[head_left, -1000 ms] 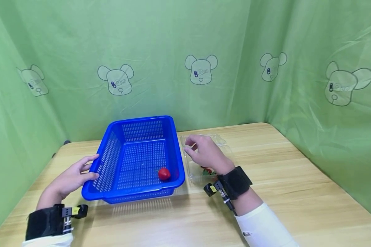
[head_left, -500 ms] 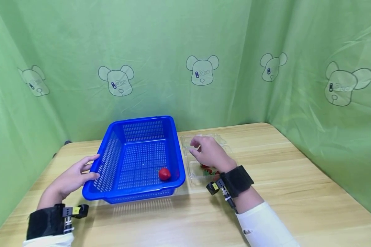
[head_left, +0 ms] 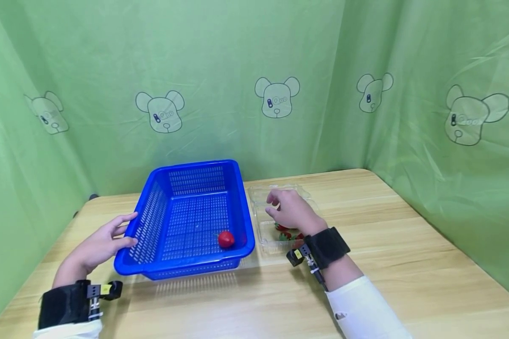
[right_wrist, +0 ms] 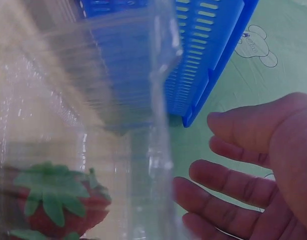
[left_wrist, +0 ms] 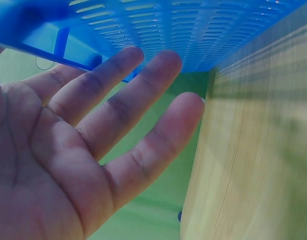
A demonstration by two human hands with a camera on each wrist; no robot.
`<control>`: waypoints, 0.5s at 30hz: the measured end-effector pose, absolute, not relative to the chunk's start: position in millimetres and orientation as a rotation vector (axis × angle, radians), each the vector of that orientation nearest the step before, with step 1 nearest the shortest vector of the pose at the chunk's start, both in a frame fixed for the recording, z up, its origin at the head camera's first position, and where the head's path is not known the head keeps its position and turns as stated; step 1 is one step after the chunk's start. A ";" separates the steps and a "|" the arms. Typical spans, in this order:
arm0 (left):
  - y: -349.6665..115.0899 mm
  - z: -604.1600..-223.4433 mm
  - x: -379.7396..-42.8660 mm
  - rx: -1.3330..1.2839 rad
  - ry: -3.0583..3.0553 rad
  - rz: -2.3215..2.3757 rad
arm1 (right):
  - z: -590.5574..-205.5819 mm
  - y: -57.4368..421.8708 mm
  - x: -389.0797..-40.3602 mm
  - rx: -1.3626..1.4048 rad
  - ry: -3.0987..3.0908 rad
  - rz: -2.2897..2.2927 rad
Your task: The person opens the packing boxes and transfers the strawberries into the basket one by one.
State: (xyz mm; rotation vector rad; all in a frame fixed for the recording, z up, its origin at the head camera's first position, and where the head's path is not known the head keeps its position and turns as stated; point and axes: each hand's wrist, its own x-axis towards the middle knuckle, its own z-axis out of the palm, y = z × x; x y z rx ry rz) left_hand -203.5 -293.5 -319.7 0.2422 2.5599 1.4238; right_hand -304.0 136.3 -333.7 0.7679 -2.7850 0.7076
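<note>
My left hand point(head_left: 97, 244) holds the left rim of a blue slotted basket point(head_left: 246, 221). Its thumb and index finger lie over the rim, with the other fingers outside the wall in the left wrist view. One red strawberry point(head_left: 226, 239) lies at the basket's near right corner. Right of the basket, a clear plastic clamshell box point(head_left: 266, 246) stands with its lid up and contains several strawberries point(head_left: 285, 236), partly hidden by my right hand point(head_left: 294, 213). That hand is over the box, fingers loosely bent and holding nothing. The right wrist view shows a green-leaved strawberry point(right_wrist: 93, 212) through the plastic.
Basket and box stand on a light wooden table point(head_left: 390, 263). A green curtain point(head_left: 220, 56) printed with bear heads encloses its back and sides. Both wrists wear black straps point(head_left: 326, 247) with small cameras.
My right hand has moved right, away from the basket, and more of the strawberries in the box now show. My left hand and the basket have hardly moved.
</note>
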 end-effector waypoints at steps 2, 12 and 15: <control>-293.3 -320.0 -203.5 0.242 2.559 1.426 | -334.8 137.1 -304.7 0.767 -2.799 0.698; -293.3 -319.9 -203.8 0.230 2.564 1.418 | -338.1 141.1 -305.4 0.732 -2.917 0.657; -293.8 -319.8 -203.8 0.234 2.564 1.422 | -338.4 142.9 -306.0 0.707 -2.965 0.642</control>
